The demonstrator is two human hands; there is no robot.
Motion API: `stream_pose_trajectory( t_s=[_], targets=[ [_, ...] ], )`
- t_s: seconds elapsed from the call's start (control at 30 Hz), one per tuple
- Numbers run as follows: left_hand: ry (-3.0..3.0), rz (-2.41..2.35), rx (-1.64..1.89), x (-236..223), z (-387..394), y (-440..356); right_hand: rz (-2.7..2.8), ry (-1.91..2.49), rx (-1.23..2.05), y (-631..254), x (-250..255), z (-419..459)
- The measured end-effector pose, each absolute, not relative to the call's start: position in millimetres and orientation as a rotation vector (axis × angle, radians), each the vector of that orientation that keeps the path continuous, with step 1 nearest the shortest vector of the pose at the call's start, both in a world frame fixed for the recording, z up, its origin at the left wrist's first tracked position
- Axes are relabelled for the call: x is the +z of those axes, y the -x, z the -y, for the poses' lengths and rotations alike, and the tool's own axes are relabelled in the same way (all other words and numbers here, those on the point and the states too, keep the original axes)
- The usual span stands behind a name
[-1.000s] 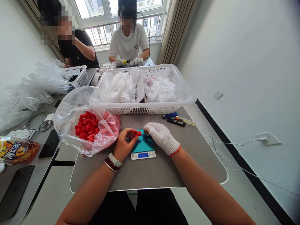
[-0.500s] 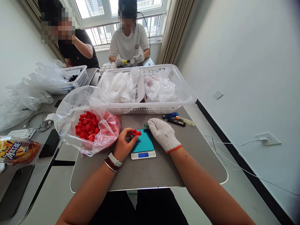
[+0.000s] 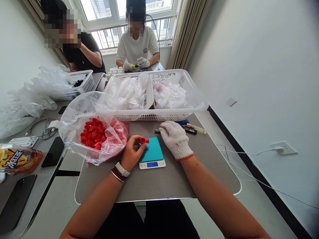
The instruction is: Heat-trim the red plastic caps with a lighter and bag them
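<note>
My left hand (image 3: 133, 149), bare, pinches a short red plastic pipe fitting (image 3: 144, 140) between thumb and fingers, over the left edge of a digital scale. The scale (image 3: 153, 154) has a teal top and a lit display. In a white knit glove, my right hand (image 3: 173, 137) rests palm down beyond the scale's right side, fingers curled. A slim green-ended thing (image 3: 157, 131) sticks out from under its fingertips; the glove hides the rest. Left of my left hand, a clear plastic bag (image 3: 74, 116) holds many red fittings (image 3: 93, 134).
Behind the scale stands a large white basket (image 3: 159, 114) with plastic bags inside. Pens (image 3: 196, 128) lie right of my gloved hand. Phones (image 3: 18, 202), a cable and a drink bottle (image 3: 20, 159) are on the left table. Two people sit opposite, one with gloved hands (image 3: 143, 62).
My right hand has shifted slightly right and away from me, and the green end moved with it. The scale's display digits have changed. My left hand stays nearly still with the red fitting.
</note>
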State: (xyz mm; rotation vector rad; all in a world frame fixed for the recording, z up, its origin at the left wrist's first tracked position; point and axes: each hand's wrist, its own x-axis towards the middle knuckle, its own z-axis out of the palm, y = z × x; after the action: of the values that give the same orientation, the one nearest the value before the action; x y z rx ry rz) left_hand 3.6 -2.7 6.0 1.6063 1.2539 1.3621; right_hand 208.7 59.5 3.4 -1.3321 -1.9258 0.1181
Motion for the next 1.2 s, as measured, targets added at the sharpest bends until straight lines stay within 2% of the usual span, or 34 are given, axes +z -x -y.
stream_pose_trajectory(
  t_s=[0.2, 0.7, 1.1, 1.2],
  targets=[
    [-1.517, -1.218, 1.37, 1.9, 2.1, -3.9, 2.121, 0.967, 0.281, -194.6, 18.5, -40.3],
    [-1.313, -1.149, 1.214, 2.3, 0.6, -2.5, 2.003, 0.673, 0.315, -185.7, 14.9, -36.1],
    [-1.435, -1.229, 1.3, -0.9, 1.2, -0.9, 1.963, 0.761, 0.755, -182.7, 21.3, -28.6],
    [-1.452, -1.219, 1.251, 0.4, 1.5, -0.2, 1.93, 0.757, 0.765, -182.2, 21.4, -28.9]
  ],
)
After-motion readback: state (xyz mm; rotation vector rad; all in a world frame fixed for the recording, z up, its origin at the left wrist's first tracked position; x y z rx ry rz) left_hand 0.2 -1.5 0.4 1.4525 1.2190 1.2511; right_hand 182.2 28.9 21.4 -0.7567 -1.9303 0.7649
